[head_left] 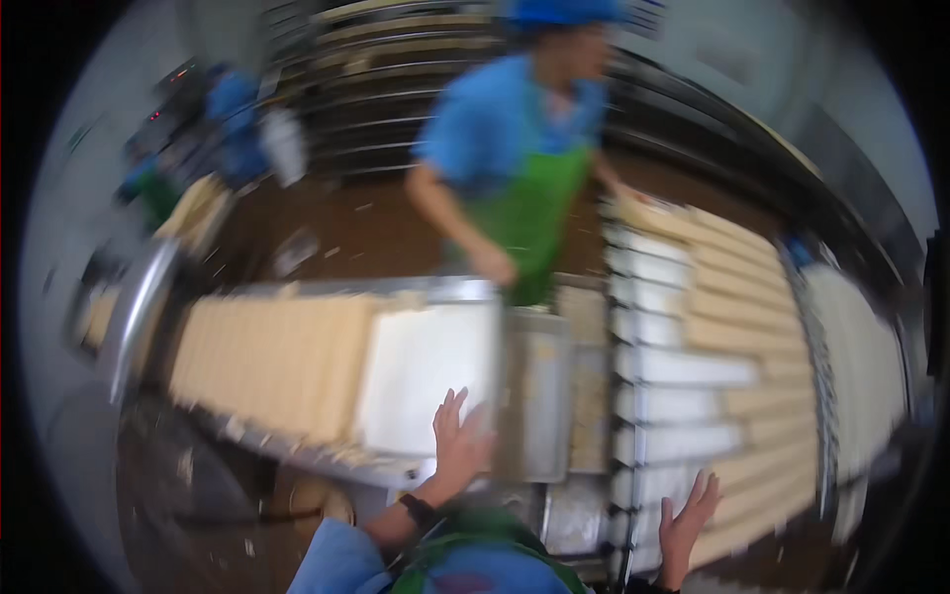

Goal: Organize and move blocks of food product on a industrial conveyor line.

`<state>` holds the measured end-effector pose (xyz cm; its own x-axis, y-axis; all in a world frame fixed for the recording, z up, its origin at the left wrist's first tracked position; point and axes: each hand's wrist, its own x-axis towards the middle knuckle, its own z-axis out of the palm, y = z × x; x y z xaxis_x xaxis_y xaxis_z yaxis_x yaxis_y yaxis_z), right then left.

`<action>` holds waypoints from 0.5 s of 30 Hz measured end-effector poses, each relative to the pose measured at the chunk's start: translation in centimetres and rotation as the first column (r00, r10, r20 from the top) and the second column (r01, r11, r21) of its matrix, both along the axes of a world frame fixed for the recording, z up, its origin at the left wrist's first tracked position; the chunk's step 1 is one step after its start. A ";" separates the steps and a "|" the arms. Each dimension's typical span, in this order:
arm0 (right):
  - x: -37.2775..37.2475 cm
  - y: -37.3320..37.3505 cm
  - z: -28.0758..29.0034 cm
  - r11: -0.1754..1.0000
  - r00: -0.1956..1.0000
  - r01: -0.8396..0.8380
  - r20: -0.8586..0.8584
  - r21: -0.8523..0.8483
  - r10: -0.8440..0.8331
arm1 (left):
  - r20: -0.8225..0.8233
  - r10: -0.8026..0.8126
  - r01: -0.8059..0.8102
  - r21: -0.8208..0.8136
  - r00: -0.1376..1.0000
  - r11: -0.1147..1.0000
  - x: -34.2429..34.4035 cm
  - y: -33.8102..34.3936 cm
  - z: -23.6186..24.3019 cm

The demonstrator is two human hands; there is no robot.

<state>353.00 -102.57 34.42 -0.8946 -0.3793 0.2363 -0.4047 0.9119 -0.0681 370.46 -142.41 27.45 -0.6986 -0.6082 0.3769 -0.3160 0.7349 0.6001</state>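
Note:
My left hand (457, 441) is raised with its fingers apart, over the right part of a white surface (416, 366). Left of that surface lies a broad block of pale tan strips (267, 366) side by side on a metal conveyor. My right hand (690, 515) is open at the near end of a slatted rack (673, 371), which carries long tan strips (752, 317) with white bands showing at their left. Whether it touches them I cannot tell. Both hands appear to hold nothing. The picture is blurred.
A co-worker (515, 158) in blue with a green apron stands opposite, one hand at the rack's far end. Narrow metal trays (544, 396) lie between conveyor and rack. A metal rail (143, 312) is at left, tiered shelving (366, 74) behind, another person (233, 119) at back left.

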 end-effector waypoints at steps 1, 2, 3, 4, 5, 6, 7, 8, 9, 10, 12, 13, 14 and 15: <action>-1.2 -4.9 -1.9 0.956 0.977 -0.181 0.065 -0.229 0.201 | -0.003 0.143 -0.143 -0.047 0.990 0.989 2.4 -2.2 -0.2; -1.6 -9.7 -3.2 0.834 0.910 -0.317 0.104 -0.451 0.402 | -0.011 0.386 -0.386 -0.037 0.923 0.922 5.9 -4.2 -1.0; -0.3 -17.8 -1.4 0.784 0.799 -0.469 0.183 -0.407 0.573 | 0.040 0.635 -0.632 -0.074 0.771 0.771 10.2 -6.1 -3.4; 0.7 -23.9 -1.8 0.756 0.738 -0.510 0.242 -0.410 0.630 | 0.086 0.758 -0.759 -0.029 0.647 0.651 12.6 -7.2 -3.8; 1.3 -29.9 -3.8 0.614 0.605 -0.648 0.185 -0.451 0.774 | 0.138 0.853 -0.861 0.004 0.504 0.508 14.8 -8.1 -3.9; 3.6 -37.1 -4.1 0.472 0.442 -0.708 0.191 -0.526 0.876 | 0.143 0.865 -0.874 -0.003 0.481 0.486 17.6 -9.2 -4.0; 5.3 -43.2 -5.3 0.359 0.327 -0.751 0.159 -0.555 0.931 | 0.229 0.846 -0.872 0.023 0.481 0.489 19.7 -9.4 -4.2; 6.5 -48.9 -6.9 0.272 0.241 -0.765 0.132 -0.584 0.962 | 0.310 0.812 -0.862 0.057 0.495 0.504 21.0 -9.8 -4.5; 7.4 -54.1 -8.4 0.234 0.193 -0.784 0.132 -0.575 0.972 | 0.308 0.811 -0.862 0.066 0.497 0.503 21.5 -10.4 -5.0; 8.2 -58.8 -9.2 0.219 0.197 -0.824 0.098 -0.522 0.976 | 0.251 0.783 -0.822 0.177 0.569 0.541 21.8 -11.1 -5.7; 8.9 -66.0 -10.5 0.256 0.241 -0.870 0.089 -0.421 0.967 | 0.186 0.740 -0.755 0.293 0.647 0.586 21.1 -12.7 -6.3; 9.2 -68.4 -11.2 0.297 0.274 -0.877 0.114 -0.378 0.955 | 0.224 0.730 -0.757 0.308 0.646 0.576 20.4 -13.0 -5.6; 9.8 -69.7 -11.3 0.300 0.277 -0.877 0.115 -0.376 0.954 | 0.259 0.722 -0.763 0.316 0.642 0.564 19.8 -13.1 -4.8; 10.9 -70.9 -11.6 0.367 0.336 -0.903 0.164 -0.224 0.927 | 0.266 0.725 -0.768 0.318 0.635 0.555 19.9 -13.0 -4.6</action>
